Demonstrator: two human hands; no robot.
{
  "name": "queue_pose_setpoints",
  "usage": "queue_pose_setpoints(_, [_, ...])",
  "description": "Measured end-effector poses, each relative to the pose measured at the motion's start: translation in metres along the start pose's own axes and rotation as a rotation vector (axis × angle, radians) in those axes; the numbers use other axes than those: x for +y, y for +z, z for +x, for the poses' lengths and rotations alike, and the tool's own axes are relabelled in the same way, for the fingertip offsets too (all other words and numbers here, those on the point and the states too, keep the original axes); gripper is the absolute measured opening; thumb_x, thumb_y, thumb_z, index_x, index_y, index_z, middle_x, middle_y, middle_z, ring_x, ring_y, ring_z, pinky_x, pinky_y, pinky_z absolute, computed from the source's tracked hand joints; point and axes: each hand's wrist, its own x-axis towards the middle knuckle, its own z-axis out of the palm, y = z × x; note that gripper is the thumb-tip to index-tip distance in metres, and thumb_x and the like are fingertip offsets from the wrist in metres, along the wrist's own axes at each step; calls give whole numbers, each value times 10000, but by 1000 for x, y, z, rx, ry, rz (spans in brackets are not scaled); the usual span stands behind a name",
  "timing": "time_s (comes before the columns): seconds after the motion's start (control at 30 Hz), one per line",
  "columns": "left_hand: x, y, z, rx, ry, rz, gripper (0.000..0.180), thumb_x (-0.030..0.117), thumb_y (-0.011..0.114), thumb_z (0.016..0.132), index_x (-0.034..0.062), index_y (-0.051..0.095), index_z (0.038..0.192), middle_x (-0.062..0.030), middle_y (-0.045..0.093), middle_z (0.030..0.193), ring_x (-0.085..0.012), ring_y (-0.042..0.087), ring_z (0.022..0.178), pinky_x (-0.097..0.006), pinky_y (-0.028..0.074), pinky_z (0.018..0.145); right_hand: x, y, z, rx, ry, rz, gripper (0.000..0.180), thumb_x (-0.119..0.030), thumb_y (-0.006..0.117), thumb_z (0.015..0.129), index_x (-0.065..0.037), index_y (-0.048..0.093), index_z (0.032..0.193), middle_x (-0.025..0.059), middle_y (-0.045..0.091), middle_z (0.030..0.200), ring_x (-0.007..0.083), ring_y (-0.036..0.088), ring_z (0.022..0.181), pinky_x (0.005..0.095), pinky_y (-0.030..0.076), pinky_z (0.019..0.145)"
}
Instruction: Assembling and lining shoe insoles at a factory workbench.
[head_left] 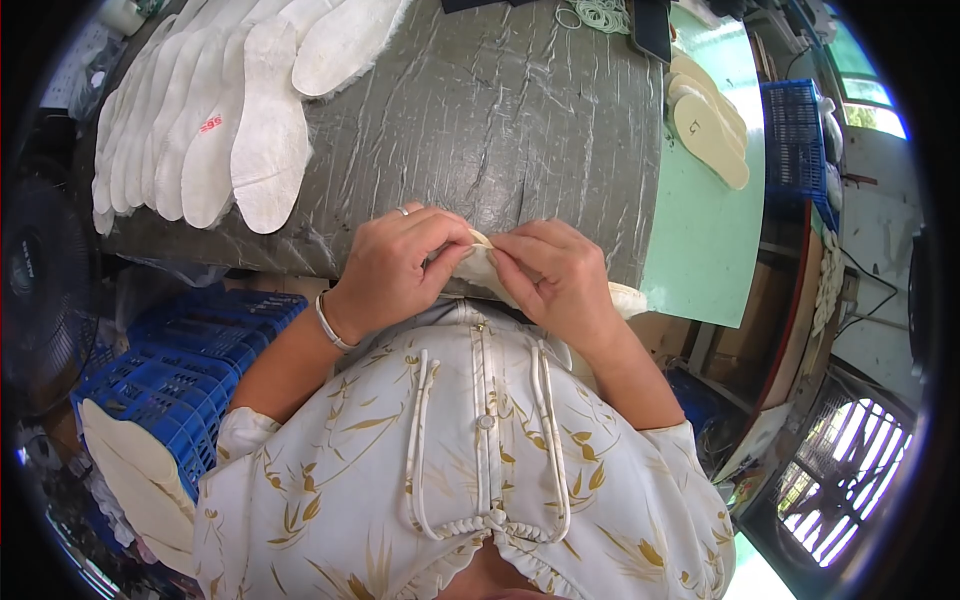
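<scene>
patterned blouse below; insole pinched between left hand and right hand.

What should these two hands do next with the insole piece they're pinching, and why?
Probably keep peeling or pressing along the edge of the cream insole piece. The left hand and right hand both pinch it at its top end, at the near edge of the grey-covered table, while most of the piece lies hidden under the right hand.
</scene>
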Motion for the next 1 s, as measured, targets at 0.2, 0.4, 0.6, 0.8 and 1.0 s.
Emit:
queue_pose_setpoints(0.2, [3,0,0,-19,-12,21,116,-3,758,827,48,701,915,-95,757,949,-256,694,776,-341,543,689,0,3,-2,38,52,47,112,-60,760,818,-31,770,926,103,716,841,284,684,726,376,552,640])
queue_pose_setpoints(0.4, [5,-2,4,-14,23,35,158,7,772,828,68,703,957,-71,739,902,-238,674,742,-336,528,659,-4,-2,3,-42,160,123,138,-73,741,867,-21,767,993,115,715,892,298,691,754,376,560,655])
queue_pose_setpoints(0.6, [5,-12,4,3,-210,-178,381,91,826,811,88,723,1178,-31,714,1032,-126,599,831,-252,458,683,-5,-8,4,10,141,114,110,-24,721,859,-17,745,966,117,691,877,294,674,765,371,547,676])
queue_pose_setpoints(0.8, [2,3,-6,-56,-305,-408,332,137,808,840,65,737,1156,-39,703,974,-126,553,745,-259,469,664,-3,-12,2,46,42,89,144,-3,732,827,-21,733,970,109,691,885,283,673,782,366,551,675])
queue_pose_setpoints(1.0, [9,4,-2,-45,-381,-511,255,110,778,859,59,755,1107,9,678,937,-59,466,664,-214,419,606,-3,-15,2,63,-15,18,164,-6,744,815,-32,739,977,104,714,922,281,685,820,366,561,701])
